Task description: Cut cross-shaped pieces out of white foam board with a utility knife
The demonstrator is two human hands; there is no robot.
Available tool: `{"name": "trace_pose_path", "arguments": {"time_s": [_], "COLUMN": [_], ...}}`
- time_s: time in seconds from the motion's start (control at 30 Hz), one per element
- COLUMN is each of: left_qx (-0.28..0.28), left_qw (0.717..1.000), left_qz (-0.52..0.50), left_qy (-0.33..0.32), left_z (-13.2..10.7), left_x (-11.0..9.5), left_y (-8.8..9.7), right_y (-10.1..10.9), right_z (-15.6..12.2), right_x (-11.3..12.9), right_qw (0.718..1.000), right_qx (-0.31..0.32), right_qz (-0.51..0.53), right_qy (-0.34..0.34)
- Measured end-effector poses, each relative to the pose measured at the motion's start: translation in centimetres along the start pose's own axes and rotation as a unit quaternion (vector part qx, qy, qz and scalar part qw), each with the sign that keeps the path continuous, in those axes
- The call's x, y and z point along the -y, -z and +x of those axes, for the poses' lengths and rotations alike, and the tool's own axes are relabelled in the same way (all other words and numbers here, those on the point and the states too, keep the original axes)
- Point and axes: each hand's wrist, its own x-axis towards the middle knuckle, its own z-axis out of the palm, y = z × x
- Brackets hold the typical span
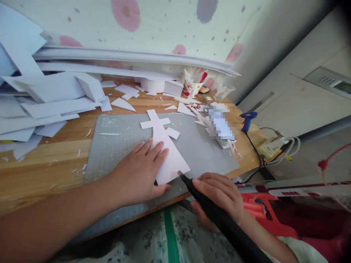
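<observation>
My left hand (138, 175) lies flat with its fingers spread, pressing a white cross-shaped foam board piece (167, 146) onto the grey cutting mat (115, 146). My right hand (219, 197) is closed around a black utility knife (216, 215). The knife's tip touches the lower right corner of the white piece at the mat's near edge. A small loose white scrap (172, 133) lies against the piece's right side.
Stacks of white board sheets (49, 98) fill the left and back of the wooden table (41, 160). A paper cup with tools (192, 87), white offcuts, a blurred object (219, 124) and a blue glue gun (247, 118) with its cord sit at right. A red item (263, 212) lies beside me.
</observation>
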Motion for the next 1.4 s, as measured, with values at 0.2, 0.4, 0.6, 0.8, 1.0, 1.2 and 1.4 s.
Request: {"name": "trace_pose_path", "arguments": {"time_s": [0.2, 0.4, 0.6, 0.8, 1.0, 1.2, 1.4], "left_qx": [0.004, 0.011, 0.004, -0.018, -0.043, -0.045, -0.035], "left_qw": [1.0, 1.0, 0.994, 0.99, 0.975, 0.975, 0.976], "left_qz": [0.018, 0.011, -0.01, -0.032, -0.065, -0.033, -0.052], "left_qy": [-0.01, -0.019, -0.105, -0.139, -0.206, -0.215, -0.207], "left_z": [0.3, 0.4, 0.8, 1.0, 1.0, 1.0, 1.0], "left_x": [1.6, 2.6, 3.6, 3.9, 4.1, 4.0, 4.0], "left_y": [-0.1, 0.2, -0.8, -1.1, -1.2, -1.1, -1.1], "right_y": [0.0, -1.4, -2.4, -2.8, -2.7, -2.9, -3.0], "right_z": [0.9, 0.4, 0.8, 1.1, 1.4, 2.1, 2.2], "right_x": [-0.2, -4.1, -5.4, -6.2, -7.6, -8.3, -8.1], "right_qw": [0.988, 0.835, 0.705, 0.721, 0.826, 0.868, 0.861], "right_qx": [0.021, 0.002, 0.014, -0.009, 0.086, 0.108, 0.123], "right_qz": [0.092, 0.426, 0.554, 0.527, 0.401, 0.351, 0.374], "right_qy": [-0.121, -0.349, -0.443, -0.449, -0.386, -0.333, -0.321]}}
